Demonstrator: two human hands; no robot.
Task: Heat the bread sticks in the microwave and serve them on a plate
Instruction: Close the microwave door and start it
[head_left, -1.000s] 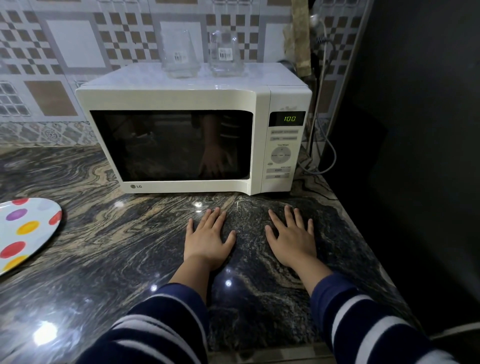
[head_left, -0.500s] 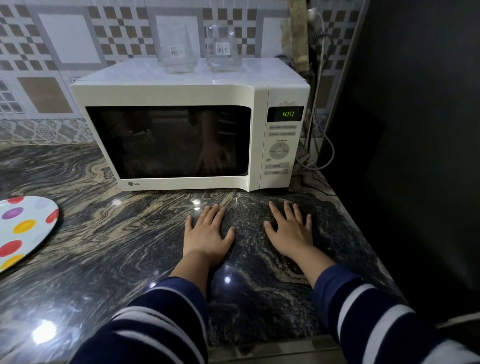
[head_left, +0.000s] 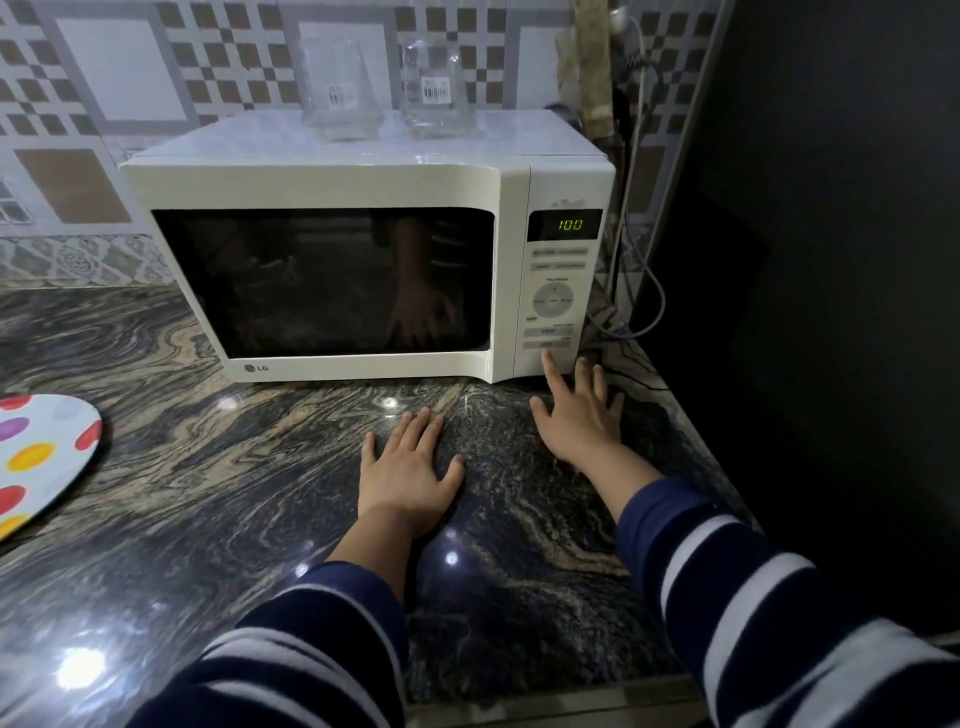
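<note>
My left hand (head_left: 410, 470) lies flat, fingers straight, on the marble counter (head_left: 208, 467) at frame center, holding nothing. My right hand (head_left: 576, 415) reaches, fingers spread and empty, index tip at the microwave (head_left: 332, 187) control panel's bottom edge. The microwave door is closed; the spotted plate (head_left: 41, 457) sits at left.

Microwave (head_left: 363, 270) at counter (head_left: 208, 493) back — plate (head_left: 36, 462) left, two jars (head_left: 387, 88) on top.
</note>
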